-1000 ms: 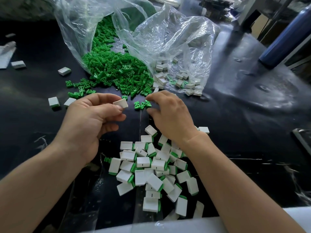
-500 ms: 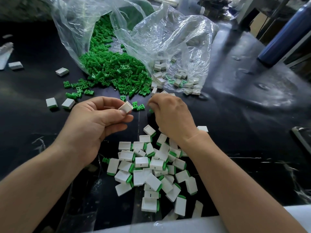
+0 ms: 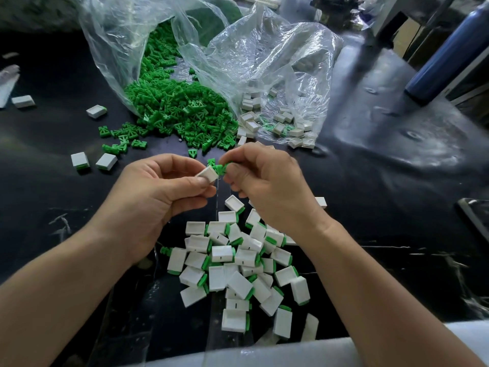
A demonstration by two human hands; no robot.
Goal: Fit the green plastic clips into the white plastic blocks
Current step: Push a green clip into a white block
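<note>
Holding a white block [image 3: 207, 174] pinched between thumb and forefinger, the left hand [image 3: 156, 200] presents it toward the right hand [image 3: 267, 186], which grips a green clip [image 3: 219, 168] at its fingertips. Both hands are closed on their parts, above the black surface [image 3: 370, 207]. Clip and block are just touching or nearly so; whether the clip has entered the block cannot be told.

The block's long axis runs roughly left to right, tilted up toward the right hand, and its open end appears to face the clip. That attitude looks chosen so the clip can be pushed straight in along the axis. The clip's own orientation is partly hidden by the fingers.

Relative to the held block: the pile of finished blocks [image 3: 238, 263], each showing green at one edge, lies near and just below, within easy dropping reach. The spilled heap of green clips [image 3: 180, 112] lies beyond it, pouring from a clear bag [image 3: 119, 49]. The second clear bag [image 3: 277, 75], with empty white blocks, lies beyond and to the right. Judged stage: insertion of one clip, many already done.
</note>
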